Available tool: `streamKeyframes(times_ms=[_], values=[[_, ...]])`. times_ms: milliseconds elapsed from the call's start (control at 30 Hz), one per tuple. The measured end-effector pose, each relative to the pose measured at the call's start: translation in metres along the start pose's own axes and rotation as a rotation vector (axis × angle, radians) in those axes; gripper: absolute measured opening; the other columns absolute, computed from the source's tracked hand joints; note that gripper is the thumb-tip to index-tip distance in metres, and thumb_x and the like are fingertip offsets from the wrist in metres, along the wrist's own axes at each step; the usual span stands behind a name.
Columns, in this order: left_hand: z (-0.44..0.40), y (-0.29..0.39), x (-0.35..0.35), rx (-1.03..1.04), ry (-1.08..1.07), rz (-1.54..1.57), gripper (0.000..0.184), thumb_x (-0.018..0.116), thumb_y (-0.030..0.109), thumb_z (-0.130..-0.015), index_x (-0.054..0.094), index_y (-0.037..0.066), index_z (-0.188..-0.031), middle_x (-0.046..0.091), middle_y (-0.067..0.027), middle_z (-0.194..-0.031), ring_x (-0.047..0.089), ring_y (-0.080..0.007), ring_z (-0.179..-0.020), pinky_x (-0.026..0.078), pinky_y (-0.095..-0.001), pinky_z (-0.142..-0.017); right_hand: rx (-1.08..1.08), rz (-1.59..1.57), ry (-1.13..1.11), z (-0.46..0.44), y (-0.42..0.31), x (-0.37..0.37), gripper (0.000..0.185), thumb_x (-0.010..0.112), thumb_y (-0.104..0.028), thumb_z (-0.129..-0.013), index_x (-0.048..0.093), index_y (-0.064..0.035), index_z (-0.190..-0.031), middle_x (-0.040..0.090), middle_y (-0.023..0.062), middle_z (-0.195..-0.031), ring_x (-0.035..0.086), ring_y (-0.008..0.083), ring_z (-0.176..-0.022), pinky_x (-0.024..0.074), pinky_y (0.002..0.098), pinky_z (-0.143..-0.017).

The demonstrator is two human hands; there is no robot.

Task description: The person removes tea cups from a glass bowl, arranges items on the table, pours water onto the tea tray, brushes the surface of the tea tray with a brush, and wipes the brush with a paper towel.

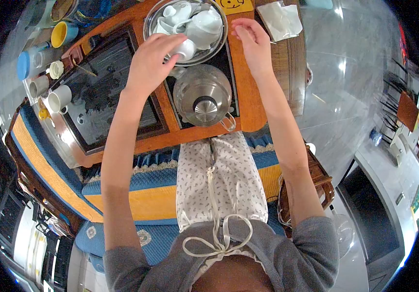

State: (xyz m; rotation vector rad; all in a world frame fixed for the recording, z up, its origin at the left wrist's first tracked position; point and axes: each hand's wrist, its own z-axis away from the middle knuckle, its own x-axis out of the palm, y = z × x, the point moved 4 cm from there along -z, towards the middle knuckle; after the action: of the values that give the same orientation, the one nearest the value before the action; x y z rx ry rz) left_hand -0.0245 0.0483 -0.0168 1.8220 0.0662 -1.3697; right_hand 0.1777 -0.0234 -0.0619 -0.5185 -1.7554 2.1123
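A clear glass bowl (225, 36) at the top centre holds several white porcelain pieces (203, 27). My left hand (155, 61) reaches over its lower left rim, with thumb and fingers closed around a small white cup (184, 50). To the right of the bowl, my right hand (254, 43) hovers over the wooden table edge. Its fingers are bent together, and whether they hold anything small is hidden. Just below the bowl stands a glass kettle (202, 92) with a steel-coloured lid knob, its handle towards me.
On the left of the wooden table (174, 114) are a wet dark tray panel (107, 92), a white mug (59, 98), a yellow cup (64, 34) and a blue-lidded container (23, 65). White tissue (281, 22) lies at the upper right, beside a yellow card (233, 5).
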Motion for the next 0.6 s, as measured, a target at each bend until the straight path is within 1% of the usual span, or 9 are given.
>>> streamKeyframes(times_ms=[67,167,267,367,467,567,600], values=[[0.000,-0.003,-0.002,0.007,0.059,-0.089,0.035,0.066,0.015,-0.069,0.060,0.012,-0.104,0.056,-0.0028,-0.109,0.051,-0.0245,-0.098,0.041,-0.0323,-0.088,0.006,0.006,-0.017,0.000,-0.001,0.002,0.015,0.054,-0.012,-0.083,0.059,-0.0025,-0.093,0.060,0.0035,-0.083,0.053,0.0097,-0.074,0.0421,0.0223,-0.066],[0.004,-0.004,-0.001,-0.064,0.067,-0.050,0.029,0.065,0.019,-0.071,0.062,0.013,-0.099,0.057,-0.0013,-0.100,0.052,-0.0226,-0.094,0.043,-0.0336,-0.082,0.007,0.058,-0.021,0.000,0.002,0.004,0.015,0.054,-0.012,-0.082,0.059,-0.0035,-0.093,0.060,0.0037,-0.084,0.054,0.0109,-0.076,0.0423,0.0232,-0.067],[0.005,-0.002,-0.001,-0.013,0.101,-0.156,0.029,0.066,0.022,-0.071,0.063,0.013,-0.098,0.056,-0.0013,-0.094,0.052,-0.0212,-0.091,0.045,-0.0330,-0.079,0.008,0.102,-0.014,0.001,0.006,0.003,0.015,0.055,-0.013,-0.082,0.060,-0.0047,-0.094,0.060,0.0041,-0.085,0.054,0.0119,-0.077,0.0425,0.0244,-0.068],[0.006,-0.007,-0.004,-0.147,0.051,-0.178,0.028,0.067,0.024,-0.070,0.064,0.016,-0.097,0.056,-0.0028,-0.094,0.053,-0.0223,-0.090,0.044,-0.0317,-0.079,-0.019,0.158,0.019,0.004,0.002,-0.001,0.015,0.055,-0.014,-0.082,0.060,-0.0054,-0.094,0.060,0.0045,-0.086,0.054,0.0125,-0.077,0.0425,0.0250,-0.068],[0.007,-0.008,-0.003,-0.191,0.049,-0.163,0.030,0.066,0.028,-0.071,0.064,0.018,-0.099,0.057,-0.0032,-0.094,0.053,-0.0222,-0.090,0.045,-0.0314,-0.078,-0.015,0.189,0.044,0.006,0.000,-0.016,0.016,0.055,-0.015,-0.083,0.060,-0.0050,-0.095,0.060,0.0045,-0.087,0.054,0.0124,-0.077,0.0422,0.0247,-0.068],[0.008,-0.010,-0.006,-0.220,0.047,-0.230,0.031,0.065,0.030,-0.072,0.063,0.017,-0.099,0.057,-0.0033,-0.094,0.053,-0.0225,-0.091,0.045,-0.0317,-0.078,0.035,0.167,0.083,0.010,0.007,-0.029,0.016,0.055,-0.015,-0.083,0.059,-0.0040,-0.095,0.060,0.0039,-0.085,0.053,0.0116,-0.076,0.0419,0.0241,-0.068],[0.008,-0.010,-0.006,-0.240,0.045,-0.227,0.031,0.066,0.030,-0.072,0.063,0.017,-0.100,0.057,-0.0032,-0.094,0.053,-0.0225,-0.091,0.045,-0.0318,-0.078,0.026,0.168,0.082,0.013,0.006,-0.032,0.016,0.055,-0.013,-0.083,0.059,-0.0023,-0.095,0.059,0.0032,-0.084,0.052,0.0103,-0.076,0.0413,0.0225,-0.069]])
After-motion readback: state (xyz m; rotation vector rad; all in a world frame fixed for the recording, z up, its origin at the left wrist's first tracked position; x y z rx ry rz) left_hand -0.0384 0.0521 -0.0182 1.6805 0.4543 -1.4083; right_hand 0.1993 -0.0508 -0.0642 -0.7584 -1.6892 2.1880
